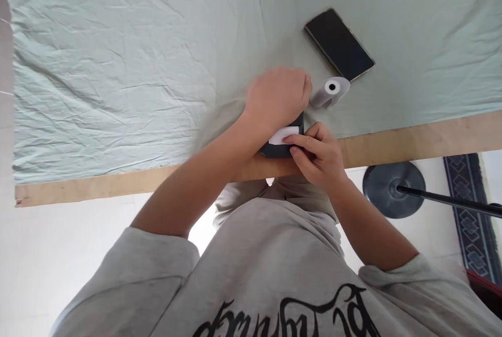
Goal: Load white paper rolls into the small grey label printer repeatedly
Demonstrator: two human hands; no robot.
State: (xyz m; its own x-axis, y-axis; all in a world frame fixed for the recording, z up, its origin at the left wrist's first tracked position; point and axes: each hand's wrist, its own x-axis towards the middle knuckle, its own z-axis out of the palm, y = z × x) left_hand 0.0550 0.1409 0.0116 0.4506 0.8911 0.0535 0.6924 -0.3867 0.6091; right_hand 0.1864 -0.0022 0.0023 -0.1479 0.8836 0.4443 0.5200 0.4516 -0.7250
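A small dark box-shaped device [274,150] with rounded corners lies at the table's near edge, partly covered by my left forearm. White paper [283,135] shows on top of it. My left hand [277,94] is curled closed over the far end of the device; its fingertips are hidden, so what they grip does not show. From the right, my right hand [319,155] has its index fingertip on the paper and its thumb at the device's near right side, the other fingers bent. Just beyond the hands, a white paper roll [323,96] lies with its loose end lifted.
A phone [339,44] with a dark screen lies behind the paper roll. Pale green cloth [129,65] covers the table, wrinkled at left, with a bare wooden edge [411,133] in front. A round black stand base [394,189] is on the floor at right, near a patterned rug [470,222].
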